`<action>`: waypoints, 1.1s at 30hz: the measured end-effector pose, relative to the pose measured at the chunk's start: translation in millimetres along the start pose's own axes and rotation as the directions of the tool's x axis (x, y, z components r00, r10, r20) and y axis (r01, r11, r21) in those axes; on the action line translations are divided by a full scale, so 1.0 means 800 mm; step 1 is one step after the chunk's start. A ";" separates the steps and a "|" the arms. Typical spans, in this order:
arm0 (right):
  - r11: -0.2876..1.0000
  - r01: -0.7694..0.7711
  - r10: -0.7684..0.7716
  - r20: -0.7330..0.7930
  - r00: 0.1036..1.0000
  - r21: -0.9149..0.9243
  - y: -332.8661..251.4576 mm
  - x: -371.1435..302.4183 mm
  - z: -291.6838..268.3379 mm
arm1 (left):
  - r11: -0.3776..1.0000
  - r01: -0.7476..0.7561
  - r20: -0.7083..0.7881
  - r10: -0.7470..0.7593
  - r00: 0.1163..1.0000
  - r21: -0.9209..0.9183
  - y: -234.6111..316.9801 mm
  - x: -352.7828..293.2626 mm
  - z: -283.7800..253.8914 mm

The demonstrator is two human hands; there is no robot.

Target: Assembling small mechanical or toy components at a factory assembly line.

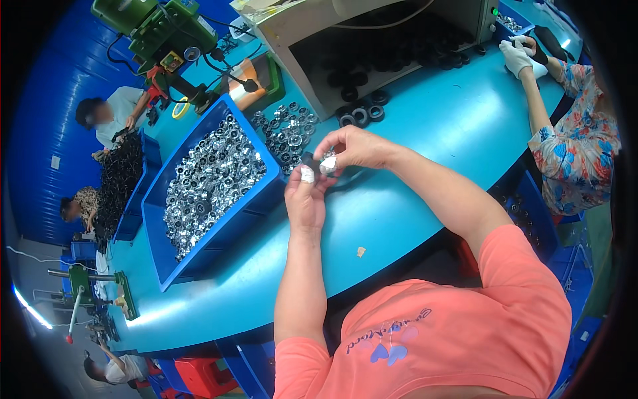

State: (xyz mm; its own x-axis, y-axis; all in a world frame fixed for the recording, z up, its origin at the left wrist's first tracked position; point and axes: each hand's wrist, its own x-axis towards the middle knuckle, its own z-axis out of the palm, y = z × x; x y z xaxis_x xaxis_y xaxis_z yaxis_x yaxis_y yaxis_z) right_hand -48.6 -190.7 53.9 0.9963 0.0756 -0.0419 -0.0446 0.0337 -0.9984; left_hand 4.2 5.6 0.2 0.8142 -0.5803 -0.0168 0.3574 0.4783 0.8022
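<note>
Both hands meet above the blue-green table, in front of the loose metal parts. My left hand (307, 203), with white wrapping on its thumb, is closed on a small black ring-like part (310, 161). From the right, my right hand (355, 149), also with white wrapping on a digit, has its fingers closed at the same part. Fingers hide much of the part, and a shiny bit shows beside it. To the left stands a blue bin (226, 249) heaped with shiny metal parts with dark centres (212, 179). More loose metal parts (290, 136) lie just beyond my hands.
Black rings (362, 114) spill from an open-fronted metal box (286, 50) at the back. A green drill press (156, 40) stands back left. At right, a co-worker's gloved hands (518, 56) work. A small tan scrap (361, 252) lies near the table's front edge.
</note>
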 end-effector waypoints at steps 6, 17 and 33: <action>0.966 0.240 -0.247 -0.075 0.966 -0.095 -0.004 -0.002 -0.002 | 0.998 -0.008 0.039 0.010 0.999 -0.055 0.007 -0.003 0.010; 0.789 0.372 -0.484 -0.122 0.867 -0.488 -0.002 -0.001 0.020 | 0.999 -0.044 -0.006 0.044 0.999 -0.027 0.006 -0.001 0.011; 0.946 0.192 -0.205 -0.023 0.978 -0.261 0.004 0.001 0.012 | 0.972 -0.149 -0.020 0.155 0.988 0.181 0.005 -0.002 0.016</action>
State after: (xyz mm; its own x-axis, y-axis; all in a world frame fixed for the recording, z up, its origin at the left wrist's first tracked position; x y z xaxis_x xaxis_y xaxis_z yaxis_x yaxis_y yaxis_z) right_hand -48.6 -181.3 51.0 0.9857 0.0439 0.1628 0.1685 -0.2141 -0.9622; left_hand -1.5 -0.6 11.0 0.8688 -0.4857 0.0959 0.1431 0.4318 0.8905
